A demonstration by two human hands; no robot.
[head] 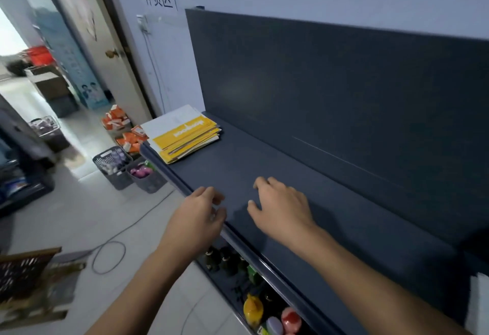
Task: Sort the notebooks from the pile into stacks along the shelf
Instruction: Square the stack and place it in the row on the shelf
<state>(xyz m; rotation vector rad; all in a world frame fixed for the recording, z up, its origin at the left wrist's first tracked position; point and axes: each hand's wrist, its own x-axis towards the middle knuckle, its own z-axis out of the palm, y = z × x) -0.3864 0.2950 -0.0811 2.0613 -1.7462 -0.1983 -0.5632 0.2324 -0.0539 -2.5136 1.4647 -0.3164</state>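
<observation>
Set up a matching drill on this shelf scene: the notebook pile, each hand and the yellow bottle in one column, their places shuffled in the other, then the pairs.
Things:
1. pile of notebooks
2. left hand
3. right hand
4. yellow bottle

Places:
A. underneath the shelf
B. over the shelf's bare top, holding nothing
C. at the shelf's far end
D. at the shelf's front lip, holding nothing

Pairs: 1-C, 2-D, 3-B, 4-A.
</observation>
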